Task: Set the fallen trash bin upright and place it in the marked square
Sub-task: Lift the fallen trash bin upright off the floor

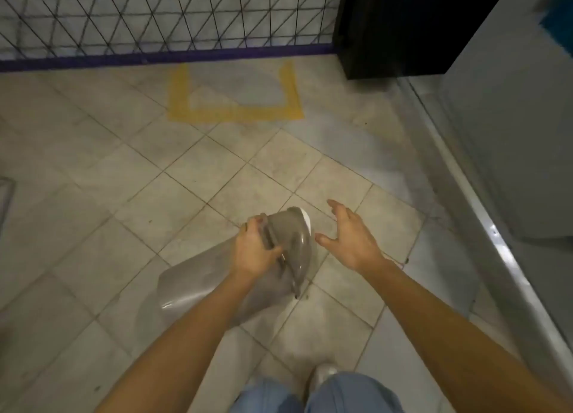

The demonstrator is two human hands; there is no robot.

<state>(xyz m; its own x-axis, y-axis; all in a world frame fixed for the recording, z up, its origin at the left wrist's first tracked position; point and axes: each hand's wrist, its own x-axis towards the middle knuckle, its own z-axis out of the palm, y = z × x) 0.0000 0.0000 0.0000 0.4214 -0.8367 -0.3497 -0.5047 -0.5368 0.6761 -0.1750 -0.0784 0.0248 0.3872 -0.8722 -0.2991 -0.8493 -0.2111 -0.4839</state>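
A grey plastic trash bin (198,279) lies tilted on the tiled floor, its lid end pointing up and away from me and its base toward the lower left. My left hand (254,248) is closed over the rim by the lid. Just right of the lid, my right hand (350,235) hovers with fingers spread, holding nothing. The marked square (235,114) is yellow tape on the floor, farther ahead against the wall.
A wall with a black wire grid (167,18) and a purple baseboard runs behind the square. A black cabinet (403,28) stands at the back right. A grey unit with a metal edge (483,214) lines the right side. My legs show at the bottom.
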